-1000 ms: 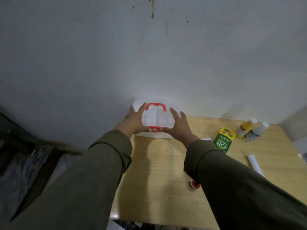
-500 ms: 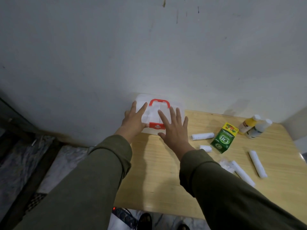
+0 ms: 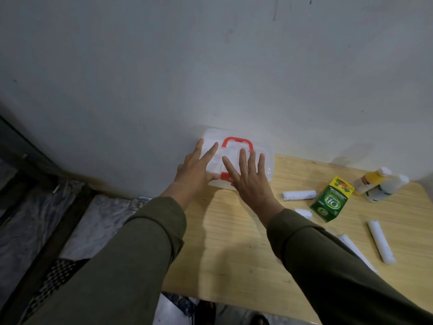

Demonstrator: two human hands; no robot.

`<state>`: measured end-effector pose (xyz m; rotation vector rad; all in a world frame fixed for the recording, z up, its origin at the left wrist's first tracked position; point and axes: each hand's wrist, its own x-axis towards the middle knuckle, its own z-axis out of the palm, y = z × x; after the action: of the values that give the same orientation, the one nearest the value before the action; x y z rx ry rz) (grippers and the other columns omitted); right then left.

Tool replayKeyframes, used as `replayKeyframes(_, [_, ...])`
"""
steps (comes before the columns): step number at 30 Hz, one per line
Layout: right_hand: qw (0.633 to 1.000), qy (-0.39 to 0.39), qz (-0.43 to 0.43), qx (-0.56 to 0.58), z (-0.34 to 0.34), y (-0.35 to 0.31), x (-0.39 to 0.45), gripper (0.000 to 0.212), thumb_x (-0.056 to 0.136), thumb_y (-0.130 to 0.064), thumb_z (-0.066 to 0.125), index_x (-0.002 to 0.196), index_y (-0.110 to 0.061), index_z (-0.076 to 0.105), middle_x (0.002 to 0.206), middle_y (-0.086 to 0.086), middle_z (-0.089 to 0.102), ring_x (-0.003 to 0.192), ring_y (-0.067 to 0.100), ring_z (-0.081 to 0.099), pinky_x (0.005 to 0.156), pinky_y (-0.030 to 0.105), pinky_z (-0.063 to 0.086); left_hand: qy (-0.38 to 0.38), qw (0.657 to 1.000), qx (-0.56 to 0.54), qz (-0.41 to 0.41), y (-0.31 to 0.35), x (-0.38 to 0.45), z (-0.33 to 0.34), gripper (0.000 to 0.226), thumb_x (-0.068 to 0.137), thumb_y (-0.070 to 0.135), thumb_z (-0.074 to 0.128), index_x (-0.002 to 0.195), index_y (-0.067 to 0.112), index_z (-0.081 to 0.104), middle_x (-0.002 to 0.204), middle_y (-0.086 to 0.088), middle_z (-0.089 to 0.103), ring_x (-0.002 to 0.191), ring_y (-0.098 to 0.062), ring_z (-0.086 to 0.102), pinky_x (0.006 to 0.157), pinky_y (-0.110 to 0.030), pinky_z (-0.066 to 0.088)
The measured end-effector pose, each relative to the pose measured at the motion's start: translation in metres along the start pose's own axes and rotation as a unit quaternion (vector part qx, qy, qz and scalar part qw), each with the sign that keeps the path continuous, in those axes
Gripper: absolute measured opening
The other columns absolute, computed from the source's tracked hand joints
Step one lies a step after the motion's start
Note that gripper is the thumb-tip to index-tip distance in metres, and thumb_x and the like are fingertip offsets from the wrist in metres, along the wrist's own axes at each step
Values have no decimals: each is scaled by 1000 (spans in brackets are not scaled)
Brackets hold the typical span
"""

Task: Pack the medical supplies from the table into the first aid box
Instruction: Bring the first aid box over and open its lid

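Observation:
A clear plastic first aid box (image 3: 266, 165) with a red handle and a red front latch sits shut at the table's far left corner, against the wall. My left hand (image 3: 195, 173) lies on the box's left side, thumb by the red latch, fingers spread. My right hand (image 3: 249, 178) rests flat on the lid, fingers spread, covering part of the latch. White bandage rolls (image 3: 298, 195) (image 3: 380, 241) lie on the wood to the right. A green OB herbal carton (image 3: 331, 200) lies beside a yellow bottle (image 3: 371, 180) and a white bottle (image 3: 387, 188).
The wooden table (image 3: 234, 242) stands against a pale wall. Its left edge drops to a floor with dark patterned mats (image 3: 46, 231). A further white roll (image 3: 351, 247) shows next to my right sleeve.
Both hands have let go of the box's sides; the fingers spread out flat over the lid. The box has come to rest at the table's corner.

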<state>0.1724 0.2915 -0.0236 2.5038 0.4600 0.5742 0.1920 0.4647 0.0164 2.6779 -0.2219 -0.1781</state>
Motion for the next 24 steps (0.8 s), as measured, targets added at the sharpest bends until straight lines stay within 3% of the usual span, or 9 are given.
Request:
replayKeyframes(5, [999, -18, -28, -34, -2, -1, 0, 87, 85, -51, 55, 145, -13, 4, 140, 25, 46, 124, 47, 48, 102, 52, 41, 6, 1000, 5, 5, -1, 0, 1, 88, 83, 45, 64, 148, 38, 5, 160, 3, -6, 144, -29, 20, 111, -46, 30])
replayKeyframes(12, [999, -31, 21, -26, -8, -17, -1, 83, 89, -47, 48, 145, -8, 2, 147, 21, 39, 129, 47, 41, 100, 52, 42, -4, 1000, 8, -1, 2, -2, -2, 87, 85, 44, 63, 148, 38, 4, 160, 3, -8, 144, -28, 20, 111, -46, 28])
replayKeyframes(24, [996, -46, 73, -37, -18, -34, 2, 93, 81, -56, 57, 141, -3, 10, 141, 16, 48, 126, 41, 48, 97, 48, 48, 3, 1000, 8, -3, 3, -1, 0, 87, 85, 40, 64, 149, 36, 5, 160, 2, -8, 145, -28, 20, 112, -43, 29])
